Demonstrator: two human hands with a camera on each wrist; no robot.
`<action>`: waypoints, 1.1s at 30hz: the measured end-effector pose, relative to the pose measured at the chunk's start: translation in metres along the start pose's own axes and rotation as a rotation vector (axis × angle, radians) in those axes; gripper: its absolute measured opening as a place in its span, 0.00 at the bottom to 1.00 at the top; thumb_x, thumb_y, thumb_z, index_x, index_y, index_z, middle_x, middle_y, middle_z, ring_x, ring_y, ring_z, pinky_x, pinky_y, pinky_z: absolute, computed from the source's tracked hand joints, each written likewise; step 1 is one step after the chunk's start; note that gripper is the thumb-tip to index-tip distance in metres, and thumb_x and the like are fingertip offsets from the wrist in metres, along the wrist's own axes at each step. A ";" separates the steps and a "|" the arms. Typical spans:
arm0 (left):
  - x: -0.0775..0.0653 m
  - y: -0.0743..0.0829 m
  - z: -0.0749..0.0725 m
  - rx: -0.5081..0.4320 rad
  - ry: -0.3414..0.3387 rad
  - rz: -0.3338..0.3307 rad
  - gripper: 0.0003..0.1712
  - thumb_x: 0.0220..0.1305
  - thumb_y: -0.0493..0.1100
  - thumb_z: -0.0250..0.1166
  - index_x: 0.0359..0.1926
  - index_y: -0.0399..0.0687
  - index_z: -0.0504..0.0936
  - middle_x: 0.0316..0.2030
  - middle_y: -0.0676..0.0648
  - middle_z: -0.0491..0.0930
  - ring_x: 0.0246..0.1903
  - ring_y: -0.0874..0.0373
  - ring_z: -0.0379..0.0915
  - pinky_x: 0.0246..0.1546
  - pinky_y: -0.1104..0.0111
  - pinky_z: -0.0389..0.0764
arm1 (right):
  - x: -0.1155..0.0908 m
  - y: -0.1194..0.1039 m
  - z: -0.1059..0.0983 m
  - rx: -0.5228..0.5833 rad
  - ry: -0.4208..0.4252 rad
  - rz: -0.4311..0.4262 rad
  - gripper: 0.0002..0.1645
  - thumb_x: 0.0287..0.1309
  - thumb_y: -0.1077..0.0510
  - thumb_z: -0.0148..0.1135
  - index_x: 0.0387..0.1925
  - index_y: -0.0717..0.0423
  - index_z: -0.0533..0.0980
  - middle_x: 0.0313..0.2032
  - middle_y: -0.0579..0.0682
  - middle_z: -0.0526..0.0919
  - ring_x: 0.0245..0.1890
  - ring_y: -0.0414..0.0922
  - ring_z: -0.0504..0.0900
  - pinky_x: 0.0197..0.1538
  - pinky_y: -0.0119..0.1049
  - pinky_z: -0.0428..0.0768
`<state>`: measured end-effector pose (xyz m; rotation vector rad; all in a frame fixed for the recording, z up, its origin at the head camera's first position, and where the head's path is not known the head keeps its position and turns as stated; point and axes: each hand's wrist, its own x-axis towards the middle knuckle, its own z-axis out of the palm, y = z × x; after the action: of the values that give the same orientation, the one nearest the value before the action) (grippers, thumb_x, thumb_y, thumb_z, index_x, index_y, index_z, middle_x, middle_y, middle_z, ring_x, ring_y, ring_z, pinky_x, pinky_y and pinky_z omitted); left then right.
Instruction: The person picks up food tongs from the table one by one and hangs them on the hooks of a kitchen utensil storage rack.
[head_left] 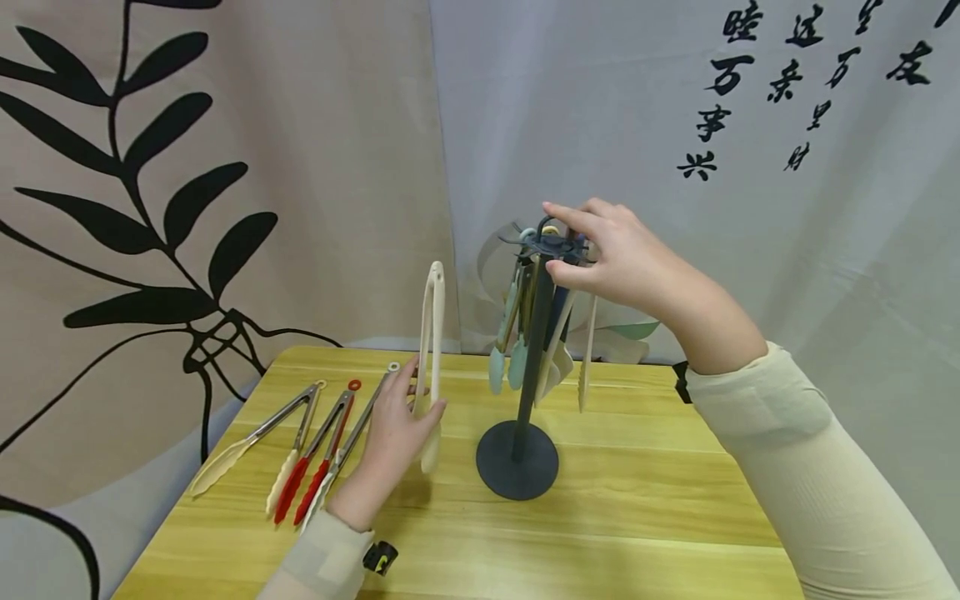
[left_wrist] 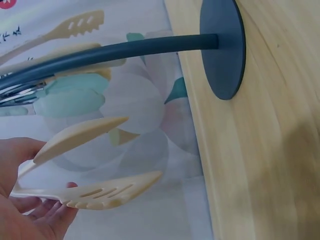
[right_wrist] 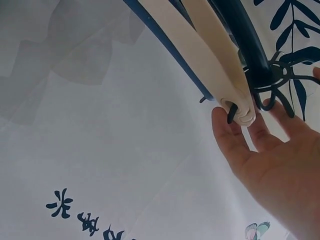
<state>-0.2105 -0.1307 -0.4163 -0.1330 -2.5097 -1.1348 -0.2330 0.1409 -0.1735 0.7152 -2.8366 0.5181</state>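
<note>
My left hand (head_left: 397,425) grips a pair of cream spatula tongs (head_left: 429,317) near the working ends, holding them upright with the hinge on top. One blade is slotted and the other solid, spread apart in the left wrist view. My right hand (head_left: 611,246) is at the top of a dark utensil stand (head_left: 525,400), fingers and thumb spread around its hook ring (right_wrist: 272,82). Cream tongs (right_wrist: 225,75) hang from a hook by their hinge end, right at my right fingertips. Mint-coloured tongs (head_left: 517,358) and other utensils hang around the post.
On the table's (head_left: 637,500) left side lie cream-tipped tongs (head_left: 281,417), red tongs (head_left: 318,454) and white-tipped tongs (head_left: 348,446), side by side. The stand's round base (head_left: 517,479) rests mid-table. A printed curtain (head_left: 345,167) hangs just behind the table.
</note>
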 end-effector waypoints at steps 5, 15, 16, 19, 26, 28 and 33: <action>0.001 0.004 0.000 -0.038 0.020 0.023 0.45 0.53 0.44 0.72 0.69 0.44 0.61 0.52 0.40 0.71 0.49 0.48 0.75 0.42 0.63 0.82 | 0.000 0.001 0.001 -0.002 0.003 -0.001 0.40 0.59 0.44 0.56 0.72 0.38 0.55 0.52 0.52 0.69 0.53 0.52 0.62 0.49 0.48 0.66; 0.005 0.016 -0.005 -0.080 0.036 0.074 0.44 0.53 0.46 0.72 0.69 0.47 0.61 0.51 0.44 0.72 0.48 0.52 0.75 0.43 0.65 0.82 | 0.000 0.001 0.002 0.010 0.013 0.000 0.40 0.59 0.45 0.55 0.71 0.38 0.56 0.51 0.51 0.69 0.52 0.52 0.61 0.48 0.46 0.66; 0.005 0.018 -0.005 -0.083 0.041 0.083 0.44 0.53 0.46 0.72 0.69 0.46 0.62 0.51 0.44 0.72 0.48 0.52 0.75 0.43 0.65 0.82 | 0.000 0.001 0.002 0.011 0.015 -0.001 0.40 0.59 0.46 0.55 0.71 0.38 0.56 0.50 0.50 0.69 0.52 0.52 0.61 0.48 0.46 0.65; 0.006 0.023 -0.007 -0.088 0.061 0.121 0.44 0.53 0.45 0.72 0.69 0.46 0.62 0.53 0.44 0.72 0.47 0.54 0.76 0.43 0.66 0.82 | 0.001 0.001 0.002 0.012 0.021 -0.009 0.39 0.58 0.47 0.54 0.71 0.38 0.56 0.50 0.50 0.69 0.52 0.51 0.61 0.47 0.46 0.65; 0.008 0.037 -0.010 -0.062 0.117 0.238 0.44 0.52 0.44 0.72 0.69 0.47 0.63 0.53 0.45 0.72 0.46 0.56 0.77 0.39 0.69 0.83 | 0.000 0.003 0.002 0.024 0.027 -0.017 0.39 0.57 0.50 0.54 0.71 0.37 0.57 0.49 0.50 0.68 0.52 0.51 0.60 0.48 0.46 0.64; 0.008 0.041 -0.011 -0.059 0.118 0.250 0.44 0.52 0.44 0.72 0.69 0.47 0.63 0.53 0.44 0.72 0.46 0.55 0.76 0.39 0.69 0.82 | 0.000 0.003 0.002 0.029 0.026 -0.018 0.39 0.57 0.50 0.54 0.71 0.37 0.57 0.50 0.50 0.68 0.52 0.51 0.60 0.48 0.46 0.64; 0.008 0.049 -0.013 -0.037 0.118 0.264 0.44 0.52 0.44 0.72 0.69 0.48 0.63 0.54 0.44 0.72 0.47 0.54 0.75 0.39 0.70 0.82 | 0.000 0.004 0.002 0.032 0.026 -0.019 0.40 0.57 0.50 0.54 0.71 0.37 0.57 0.50 0.51 0.68 0.53 0.51 0.60 0.48 0.47 0.64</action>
<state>-0.2025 -0.1081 -0.3713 -0.3838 -2.2877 -1.0485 -0.2351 0.1431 -0.1760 0.7344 -2.8014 0.5668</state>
